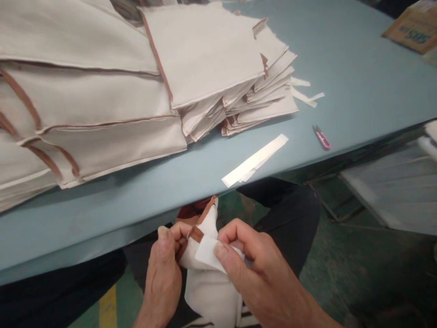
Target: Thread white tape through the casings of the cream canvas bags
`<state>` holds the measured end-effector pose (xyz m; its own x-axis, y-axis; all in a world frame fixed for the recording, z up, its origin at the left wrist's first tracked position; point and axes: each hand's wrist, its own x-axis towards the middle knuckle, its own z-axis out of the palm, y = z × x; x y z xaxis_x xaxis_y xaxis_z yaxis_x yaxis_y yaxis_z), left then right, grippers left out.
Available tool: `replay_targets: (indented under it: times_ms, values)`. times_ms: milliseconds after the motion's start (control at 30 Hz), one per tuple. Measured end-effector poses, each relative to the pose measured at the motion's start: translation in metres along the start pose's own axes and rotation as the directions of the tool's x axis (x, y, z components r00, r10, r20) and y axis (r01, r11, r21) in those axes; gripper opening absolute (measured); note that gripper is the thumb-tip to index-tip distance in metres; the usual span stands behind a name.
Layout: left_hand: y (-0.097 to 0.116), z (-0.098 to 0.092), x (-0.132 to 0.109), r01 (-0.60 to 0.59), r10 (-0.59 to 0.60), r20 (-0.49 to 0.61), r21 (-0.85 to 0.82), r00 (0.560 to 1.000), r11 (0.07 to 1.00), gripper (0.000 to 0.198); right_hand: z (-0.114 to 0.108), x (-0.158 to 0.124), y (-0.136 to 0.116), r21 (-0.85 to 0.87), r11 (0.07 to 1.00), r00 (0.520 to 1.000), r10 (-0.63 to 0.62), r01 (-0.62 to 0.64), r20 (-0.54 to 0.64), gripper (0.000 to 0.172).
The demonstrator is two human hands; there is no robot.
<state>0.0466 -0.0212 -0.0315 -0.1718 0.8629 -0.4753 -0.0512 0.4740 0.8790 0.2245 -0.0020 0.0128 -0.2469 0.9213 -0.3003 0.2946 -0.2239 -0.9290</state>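
Below the table edge, over my lap, both hands grip one cream fabric piece (208,291) with a brown trim tab. My left hand (164,273) pinches its top left corner by the brown trim, fingers closed. My right hand (262,273) pinches a folded white corner of the same piece between thumb and fingers. The cloth hangs down between my wrists.
A pale blue table (355,82) carries a big stack of cream bags with brown handles (78,105), a smaller stack of cream pieces (218,64), white strips (254,160) near the front edge, a pink thread snipper (322,138) and a cardboard box (414,27). A white frame (392,191) stands at right.
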Motion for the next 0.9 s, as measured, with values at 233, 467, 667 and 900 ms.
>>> replay_targets:
  times_ms: [233,467,667,900]
  values:
    - [-0.02,-0.011,0.005,0.054,-0.054,0.19,0.004,0.98,0.999,0.086,0.021,-0.003,0.007,-0.051,0.991,0.971,0.109,-0.122,-0.214,0.028]
    - [-0.015,-0.003,-0.002,-0.13,0.099,0.163,0.19,0.982,0.973,0.039,0.03,-0.003,0.015,-0.115,0.991,0.957,0.032,-0.068,-0.289,0.026]
    - [0.004,0.007,-0.007,-0.207,0.18,0.131,0.244,0.975,0.947,0.028,0.031,-0.002,0.016,-0.171,0.985,0.954,-0.02,-0.033,-0.299,0.025]
    - [-0.004,0.009,-0.006,-0.183,0.174,0.058,0.25,0.983,0.951,0.033,0.033,-0.001,0.018,-0.167,0.985,0.953,-0.008,-0.045,-0.302,0.027]
